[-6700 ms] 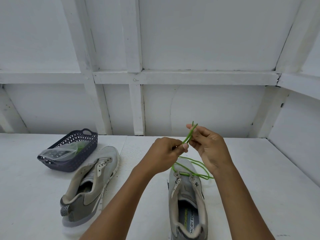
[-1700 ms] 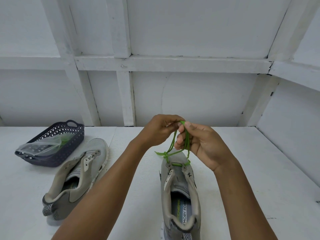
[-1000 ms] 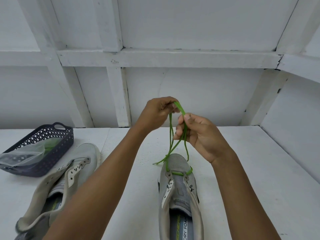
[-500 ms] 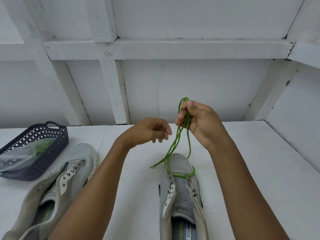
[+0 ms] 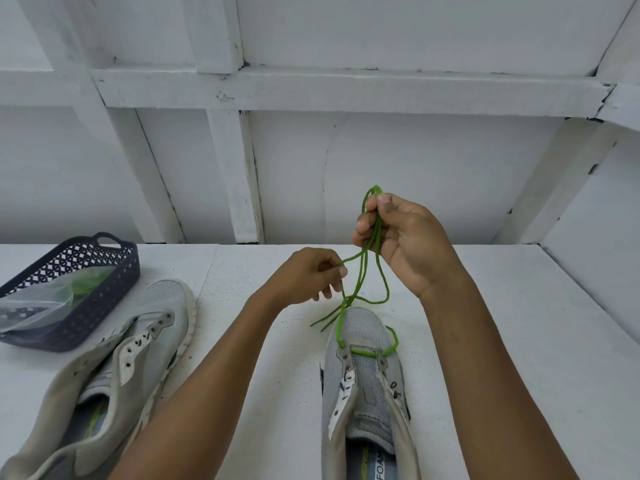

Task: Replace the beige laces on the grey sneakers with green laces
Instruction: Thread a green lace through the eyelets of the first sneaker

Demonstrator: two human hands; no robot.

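A dark, navy-looking plastic basket (image 5: 112,289) with a lattice-cut wall and a loop handle sits at the left edge of the frame, on the white tabletop (image 5: 519,323). A clear plastic bag (image 5: 34,306) lies inside it and slumps over the near rim. A thin seam (image 5: 207,271) runs across the tabletop just right of the basket. Behind the table stands a white-painted wall (image 5: 415,168), crossed by a broad horizontal beam (image 5: 346,91) in the upper part of the frame. An upright post (image 5: 239,174) drops from the beam to the table's back edge at centre, and a slanted brace (image 5: 138,161) comes down to its left. The paint on the beam looks chipped in spots.
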